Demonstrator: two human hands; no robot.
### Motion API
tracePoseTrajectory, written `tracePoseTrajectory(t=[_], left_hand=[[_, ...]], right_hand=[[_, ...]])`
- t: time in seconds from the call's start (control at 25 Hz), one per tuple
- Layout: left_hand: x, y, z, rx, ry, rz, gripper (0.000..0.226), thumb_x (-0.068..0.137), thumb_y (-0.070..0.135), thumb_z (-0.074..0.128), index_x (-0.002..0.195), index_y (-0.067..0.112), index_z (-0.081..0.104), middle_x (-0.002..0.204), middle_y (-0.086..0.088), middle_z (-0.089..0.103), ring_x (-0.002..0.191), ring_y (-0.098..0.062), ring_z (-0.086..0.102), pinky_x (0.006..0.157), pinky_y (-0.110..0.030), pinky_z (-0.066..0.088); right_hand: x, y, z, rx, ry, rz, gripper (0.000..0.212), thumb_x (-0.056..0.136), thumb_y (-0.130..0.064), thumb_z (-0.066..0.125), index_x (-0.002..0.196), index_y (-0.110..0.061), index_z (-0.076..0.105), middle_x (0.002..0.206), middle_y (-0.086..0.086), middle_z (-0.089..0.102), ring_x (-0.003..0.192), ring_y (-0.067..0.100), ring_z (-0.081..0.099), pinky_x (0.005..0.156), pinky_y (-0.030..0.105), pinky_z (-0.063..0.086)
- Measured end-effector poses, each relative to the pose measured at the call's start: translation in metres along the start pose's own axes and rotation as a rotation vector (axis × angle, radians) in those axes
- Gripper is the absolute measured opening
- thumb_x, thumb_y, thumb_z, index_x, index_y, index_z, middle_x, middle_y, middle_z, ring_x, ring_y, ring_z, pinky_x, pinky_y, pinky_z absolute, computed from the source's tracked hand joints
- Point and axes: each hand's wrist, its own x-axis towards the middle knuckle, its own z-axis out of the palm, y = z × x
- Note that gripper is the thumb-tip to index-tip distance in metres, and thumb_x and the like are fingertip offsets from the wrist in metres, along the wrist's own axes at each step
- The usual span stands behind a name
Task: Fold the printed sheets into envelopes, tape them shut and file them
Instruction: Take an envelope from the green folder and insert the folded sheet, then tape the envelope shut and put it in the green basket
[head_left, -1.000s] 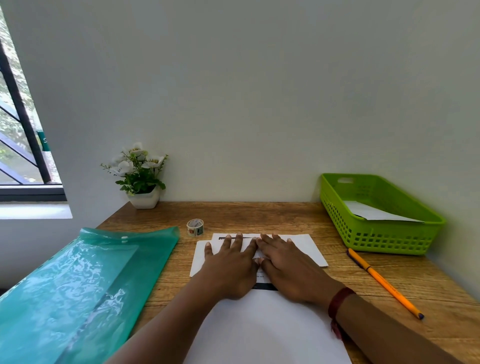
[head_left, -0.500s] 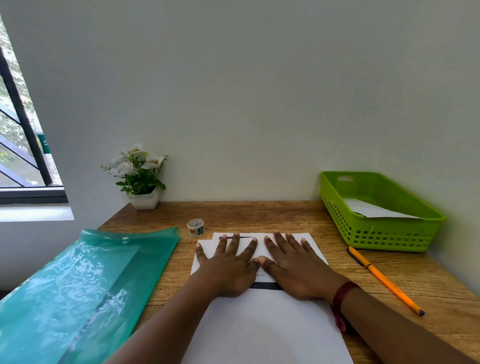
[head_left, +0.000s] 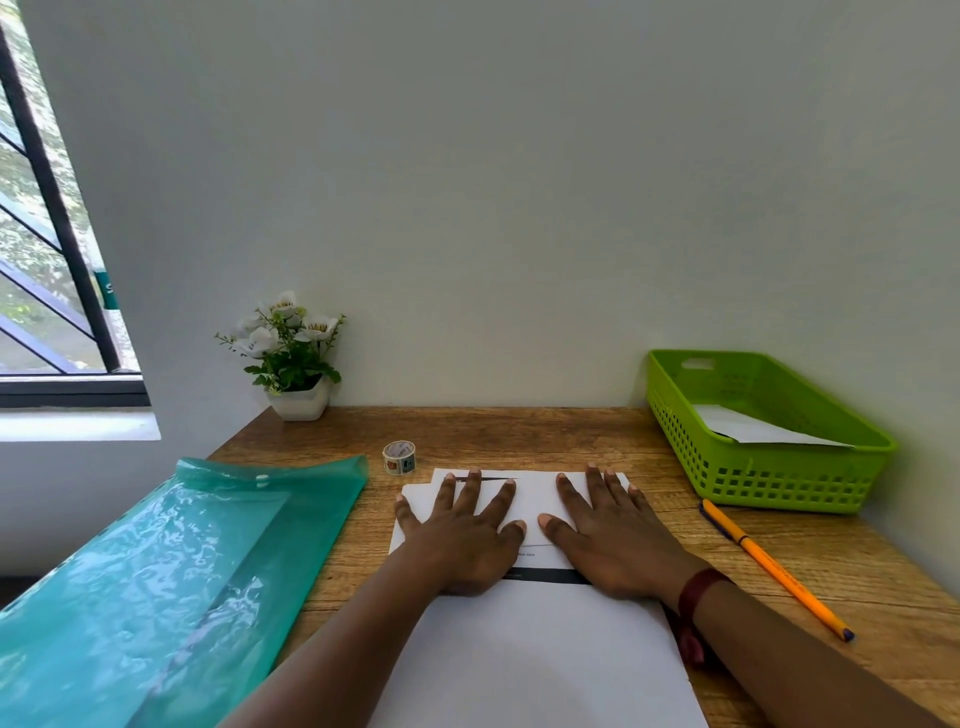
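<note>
Creasing seems the current step: left hand (head_left: 460, 535) and right hand (head_left: 610, 535) press flat, fingers spread, on the folded white printed sheet (head_left: 535, 501) on the wooden desk (head_left: 571, 434); next likely another fold, then taping.

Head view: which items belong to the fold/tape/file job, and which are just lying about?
Job: printed sheet, pressed flat by left hand and right hand; tape roll; teal folder; green basket holding paper (likely).
Lying about: potted flowers; orange pen.
</note>
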Motion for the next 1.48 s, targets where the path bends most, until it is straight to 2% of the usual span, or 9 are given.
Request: tracePoseTrajectory(t=[0.28,0.4,0.52,0.76,1.04,1.12,1.2,1.28,1.48], left_hand=[[0.007,-0.007,-0.011,-0.165,0.100,-0.012,0.068,0.092,0.068,0.027,0.151,0.038,0.011,0.162,0.004,0.003,0.149,-0.022,-0.001,0.108,-0.069,-0.004],[0.008,-0.026,-0.025,-0.278,0.485,-0.071,0.050,0.094,0.053,0.043,0.137,0.027,0.046,0.149,0.000,0.042,0.139,-0.021,0.033,0.114,-0.060,0.016],[0.010,-0.058,-0.030,-0.161,0.728,-0.179,0.030,0.095,0.036,0.051,0.119,0.022,0.061,0.136,-0.001,0.056,0.141,-0.023,0.029,0.115,-0.060,0.010],[0.012,-0.081,-0.025,-0.109,0.590,-0.317,0.035,0.095,0.023,0.053,0.129,0.030,0.055,0.148,-0.003,0.043,0.147,-0.034,0.005,0.111,-0.065,-0.007],[0.012,-0.067,-0.028,-0.187,0.739,-0.252,0.016,0.090,0.019,0.061,0.105,0.022,0.068,0.120,-0.007,0.061,0.134,-0.032,0.034,0.114,-0.062,0.000],[0.010,-0.048,-0.032,-0.339,0.801,-0.125,0.011,0.089,0.018,0.062,0.098,0.022,0.068,0.107,-0.003,0.065,0.116,-0.027,0.051,0.109,-0.057,0.027],[0.004,-0.022,-0.037,-0.593,0.783,-0.002,0.006,0.090,0.025,0.064,0.094,0.026,0.068,0.096,0.008,0.066,0.092,-0.011,0.059,0.081,-0.035,0.049],[-0.002,0.002,-0.037,-0.825,0.717,0.073,0.004,0.088,0.032,0.067,0.089,0.029,0.068,0.091,0.017,0.065,0.085,-0.001,0.058,0.070,-0.024,0.046],[-0.015,0.024,-0.033,-1.344,0.452,0.158,0.011,0.080,0.033,0.072,0.081,0.022,0.072,0.088,0.005,0.074,0.090,-0.014,0.068,0.079,-0.033,0.057]], right_hand=[[-0.002,0.003,0.000,0.054,0.066,-0.027,0.074,0.092,-0.068,0.017,0.153,-0.029,0.003,0.162,0.009,-0.008,0.149,0.025,-0.010,0.119,0.041,-0.005],[-0.004,0.004,-0.001,0.129,0.128,-0.060,0.070,0.094,-0.065,0.026,0.153,-0.029,0.013,0.162,0.009,0.000,0.149,0.024,-0.003,0.119,0.039,0.000],[-0.005,0.006,-0.004,0.250,0.227,-0.101,0.063,0.095,-0.059,0.036,0.149,-0.029,0.027,0.160,0.005,0.018,0.147,0.020,0.013,0.117,0.033,0.013],[-0.006,0.002,-0.005,0.350,0.396,-0.246,0.049,0.091,-0.053,0.049,0.135,-0.031,0.045,0.141,-0.010,0.043,0.131,0.009,0.038,0.103,0.023,0.033],[-0.006,0.002,-0.006,0.402,0.465,-0.320,0.045,0.090,-0.050,0.054,0.132,-0.033,0.047,0.134,-0.016,0.046,0.123,0.004,0.043,0.095,0.018,0.034],[-0.008,0.000,-0.008,0.428,0.486,-0.361,0.044,0.091,-0.050,0.053,0.132,-0.035,0.046,0.134,-0.018,0.046,0.122,0.001,0.043,0.093,0.013,0.033],[-0.010,-0.004,-0.011,0.470,0.524,-0.407,0.044,0.091,-0.052,0.051,0.132,-0.036,0.046,0.133,-0.020,0.047,0.121,-0.003,0.043,0.096,0.014,0.036],[-0.012,-0.006,-0.014,0.522,0.575,-0.431,0.044,0.091,-0.052,0.051,0.132,-0.036,0.046,0.131,-0.019,0.050,0.121,-0.004,0.044,0.099,0.018,0.038],[-0.013,-0.008,-0.020,0.691,0.700,-0.446,0.039,0.090,-0.046,0.057,0.127,-0.034,0.051,0.119,-0.026,0.054,0.113,-0.006,0.052,0.089,0.018,0.046]])
